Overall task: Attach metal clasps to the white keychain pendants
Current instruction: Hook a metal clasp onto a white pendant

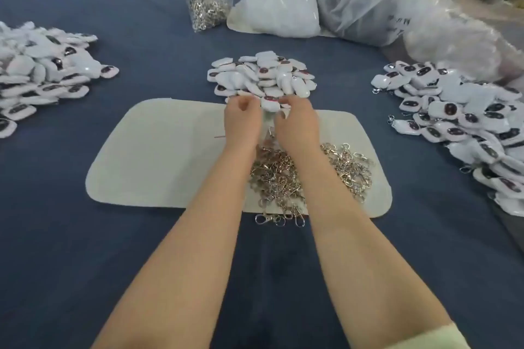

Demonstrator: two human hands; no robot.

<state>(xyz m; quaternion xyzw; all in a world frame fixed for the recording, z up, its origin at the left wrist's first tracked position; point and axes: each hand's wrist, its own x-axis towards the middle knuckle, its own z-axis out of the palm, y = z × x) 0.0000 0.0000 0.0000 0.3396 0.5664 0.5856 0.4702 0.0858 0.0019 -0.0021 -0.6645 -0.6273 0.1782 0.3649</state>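
Metal clasps (283, 178): a loose heap on the white mat (158, 156), lying under and between the two forearms in the head view. A few lie past the near edge of the mat on the blue bench (85, 263).
Pendant in work (268, 106): white, held between both hands at the near edge of the centre pile (263, 73), just over the far edge of the mat.
Left hand (242, 119): fingers curled, pinching the pendant from its left side.
Right hand (296, 122): fingers curled; it seems to pinch the top of the hanging clasp (271, 131), which dangles between the wrists. Blur hides the exact contact.
Risk, slip: the pinch is small on a smooth pendant, so I judge the ring can miss its loop and the piece can drop into the pile.
Risk, tangle: the hanging clasp is near the heap, so it can hook a second one when lifted.
Risk, sweep: the forearms cross the heap, so pulling them back can drag clasps off the mat.
Risk, slide: the fingers touch the centre pile, so a tug can push the neighbouring pendants down.
Risk, mixing: the right pile (453, 110) shows clasps at its edge, while the left pile (42, 65) shows none that I can see. A finished piece laid on the wrong side would be lost among the others.
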